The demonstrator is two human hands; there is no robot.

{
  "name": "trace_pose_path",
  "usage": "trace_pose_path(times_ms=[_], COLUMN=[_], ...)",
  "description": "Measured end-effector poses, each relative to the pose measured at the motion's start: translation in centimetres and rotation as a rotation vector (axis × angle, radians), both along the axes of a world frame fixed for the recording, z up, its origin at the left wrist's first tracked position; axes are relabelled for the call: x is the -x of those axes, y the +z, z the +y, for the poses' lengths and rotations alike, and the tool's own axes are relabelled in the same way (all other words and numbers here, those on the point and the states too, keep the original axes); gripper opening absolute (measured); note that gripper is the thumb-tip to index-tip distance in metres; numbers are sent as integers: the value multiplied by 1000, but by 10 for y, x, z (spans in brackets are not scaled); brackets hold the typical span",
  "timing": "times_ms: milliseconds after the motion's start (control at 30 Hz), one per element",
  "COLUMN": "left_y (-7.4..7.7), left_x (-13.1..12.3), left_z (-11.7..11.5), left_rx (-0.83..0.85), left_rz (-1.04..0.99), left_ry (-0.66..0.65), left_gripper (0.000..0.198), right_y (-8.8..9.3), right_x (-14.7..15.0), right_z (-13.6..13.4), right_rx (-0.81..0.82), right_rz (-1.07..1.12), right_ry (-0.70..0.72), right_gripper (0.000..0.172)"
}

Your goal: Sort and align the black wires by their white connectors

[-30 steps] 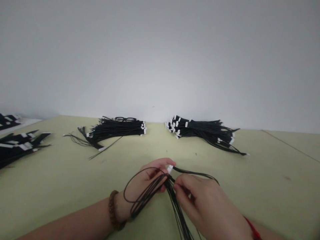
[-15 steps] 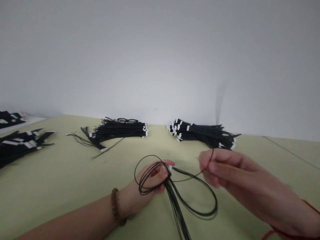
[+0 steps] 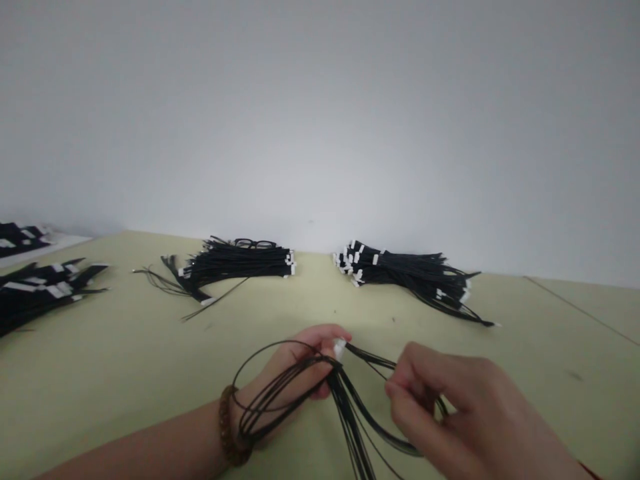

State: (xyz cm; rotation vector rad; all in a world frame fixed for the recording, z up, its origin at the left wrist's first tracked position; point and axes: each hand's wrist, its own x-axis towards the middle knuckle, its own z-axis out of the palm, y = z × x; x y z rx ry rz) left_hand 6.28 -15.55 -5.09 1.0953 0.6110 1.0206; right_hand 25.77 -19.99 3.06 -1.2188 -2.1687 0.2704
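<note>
My left hand (image 3: 300,363) is closed on a bunch of thin black wires (image 3: 345,407) with a white connector (image 3: 339,348) at its fingertips. The wires loop over my left wrist, which wears a brown bead bracelet (image 3: 227,427), and trail toward the bottom edge. Just to the right, my right hand (image 3: 445,407) pinches a strand of the same bunch, with a loop of wire hanging below its fingers. Both hands hover low over the pale green table (image 3: 125,360).
Two piles of black wires with white connectors lie at the back of the table, one left of centre (image 3: 235,261) and one right of centre (image 3: 405,270). More black bundles (image 3: 40,287) lie at the far left. A plain white wall stands behind the table.
My right hand, raised and stretched out to the right half a second ago, has come back down and in toward the bunch. The loop in my left hand has widened over the wrist.
</note>
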Motion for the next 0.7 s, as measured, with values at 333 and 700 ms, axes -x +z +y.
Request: trace_pose_path(times_ms=[333,700], left_y=[20,13], left_x=[-9,-7], left_z=[-10,-6], left_rx=[185,173], left_rz=[-93,-143], left_ry=[19,-52], left_gripper=[33,28], right_y=[-6,-7], right_x=[-3,-1], right_z=[-2,-3], right_rx=[-392,-391], right_rz=[-256,-279], right_ry=[35,14], right_gripper=[22,22])
